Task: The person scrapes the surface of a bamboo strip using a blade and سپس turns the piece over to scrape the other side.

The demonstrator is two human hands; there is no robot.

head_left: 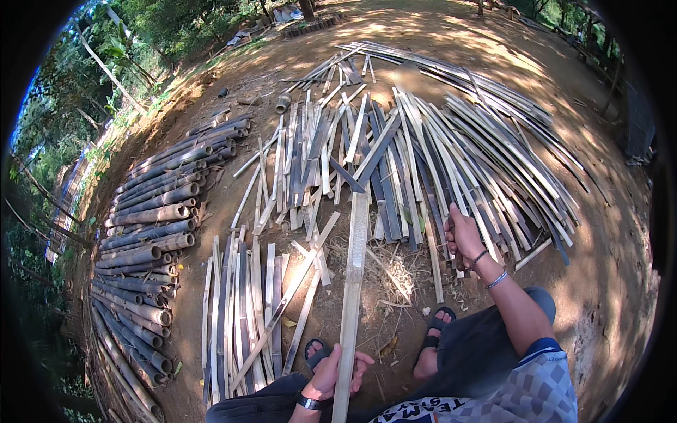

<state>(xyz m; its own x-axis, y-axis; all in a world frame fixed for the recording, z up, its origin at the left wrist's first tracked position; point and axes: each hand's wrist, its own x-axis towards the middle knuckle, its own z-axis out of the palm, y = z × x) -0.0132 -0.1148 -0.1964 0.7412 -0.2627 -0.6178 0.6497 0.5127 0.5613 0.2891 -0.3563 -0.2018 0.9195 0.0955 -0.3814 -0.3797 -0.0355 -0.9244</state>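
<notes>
A long pale split bamboo strip runs upright through the middle of the view, from the lower edge towards the pile ahead. My left hand is around its lower part, with loosely curled fingers showing on its right side. Further right, my right hand is raised in a closed fist, apart from the strip. Something dark shows below the fist, but its kind is unclear. Under and beyond the right hand lie many split bamboo strips, some pale side up, others dark.
Whole bamboo poles are stacked at the left. A smaller bunch of split strips lies near my left leg. Shavings cover the ground between my sandalled feet. Longer strips lie across the far side. Trees stand behind.
</notes>
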